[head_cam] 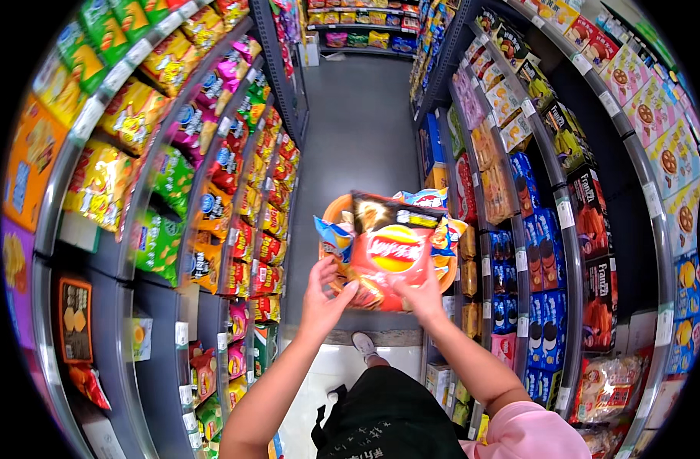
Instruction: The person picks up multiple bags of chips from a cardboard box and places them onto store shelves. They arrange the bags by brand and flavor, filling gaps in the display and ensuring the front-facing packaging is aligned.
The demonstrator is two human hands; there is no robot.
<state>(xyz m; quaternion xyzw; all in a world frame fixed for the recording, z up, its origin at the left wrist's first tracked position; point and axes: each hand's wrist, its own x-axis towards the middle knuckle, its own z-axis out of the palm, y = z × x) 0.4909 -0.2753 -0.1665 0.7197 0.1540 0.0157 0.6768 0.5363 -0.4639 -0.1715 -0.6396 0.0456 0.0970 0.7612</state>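
Note:
A red and black Lay's chip bag [393, 249] with a yellow round logo is in front of me, slightly blurred. My right hand [421, 291] grips its lower right part, thumb across the front. At the lower left corner of the bag is my left hand [328, 292], its fingers spread and its thumb tip at the bag's edge; whether it touches is unclear. Behind and below the bag, an orange basket [336, 207] holds several snack bags. Among them are a blue bag [334, 236] at the left and another blue bag [430, 198] at the back right. The red bag hides most of the basket's inside.
Tall shelving with chip bags [172, 172] lines my left. Shelves of boxed biscuits [548, 246] run along my right. A grey floor [355, 115] leads to a far shelf [361, 26] of snacks. White tiles [309, 396] lie around my shoe [363, 343].

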